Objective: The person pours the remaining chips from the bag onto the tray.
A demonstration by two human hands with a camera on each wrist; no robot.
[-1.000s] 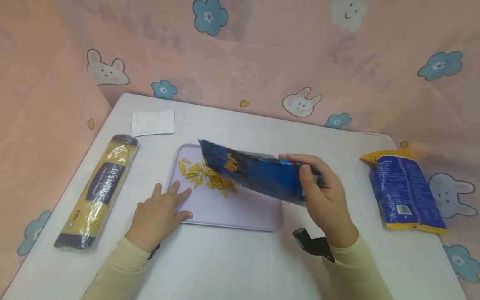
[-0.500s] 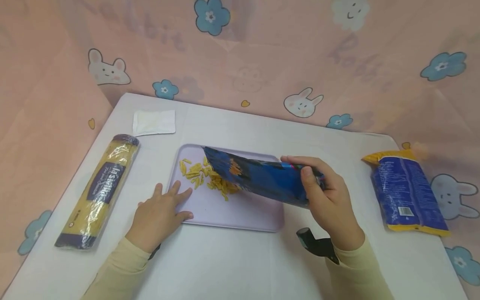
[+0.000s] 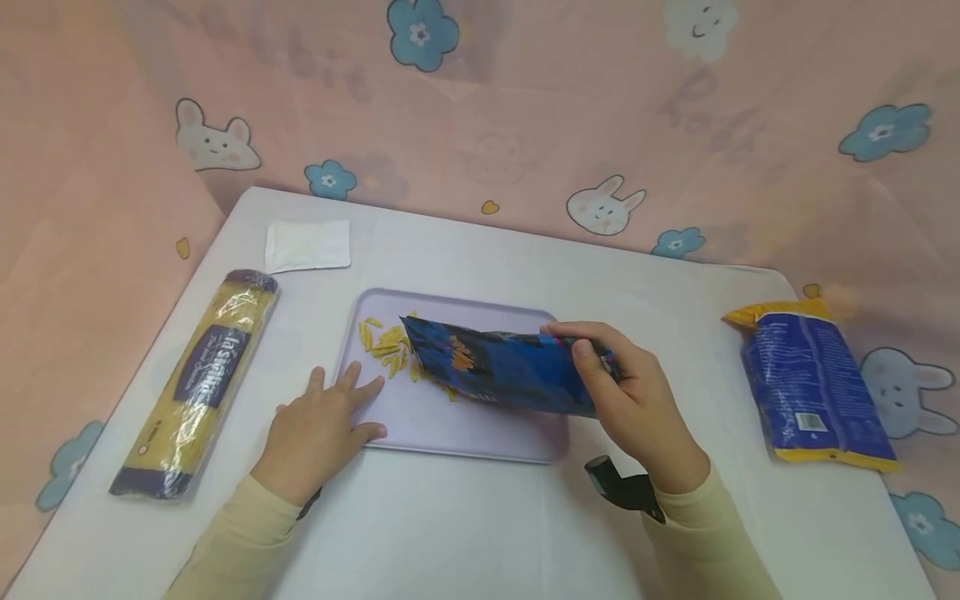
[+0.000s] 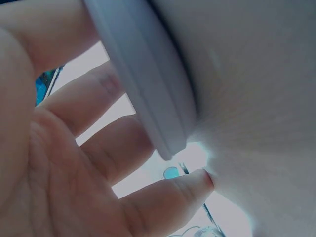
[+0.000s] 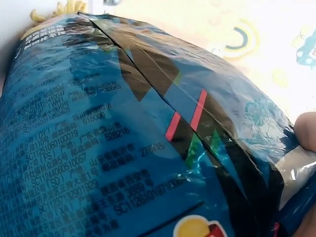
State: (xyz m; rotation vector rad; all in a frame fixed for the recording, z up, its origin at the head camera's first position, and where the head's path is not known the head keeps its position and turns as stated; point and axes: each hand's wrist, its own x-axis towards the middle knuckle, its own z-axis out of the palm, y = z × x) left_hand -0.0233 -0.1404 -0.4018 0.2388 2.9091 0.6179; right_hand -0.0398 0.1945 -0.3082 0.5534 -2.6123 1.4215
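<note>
My right hand [image 3: 637, 400] grips one end of a dark blue snack bag [image 3: 502, 367], thumb on top. The bag lies tilted low over a lilac tray [image 3: 480, 437], its far end pointing left. Small yellow snack pieces [image 3: 387, 343] are on the tray's left part, some hidden under the bag. Printed text covers the blue bag [image 5: 98, 128] in the right wrist view. At the tray's left edge rests my left hand [image 3: 318, 429], fingers spread and fingertips at the rim. The tray's rim [image 4: 143, 74] crosses those fingers in the left wrist view.
A long pack of La Sicilia pasta [image 3: 198, 383] lies at the left. Behind it is a small white packet [image 3: 307, 245]. A blue and yellow bag [image 3: 813, 383] lies at the right. A patterned pink cloth [image 3: 480, 125] stands behind the white table [image 3: 465, 533].
The bag has come down lower over the tray and now covers more of the yellow pieces. My right hand has moved slightly left with it. My left hand has stayed put.
</note>
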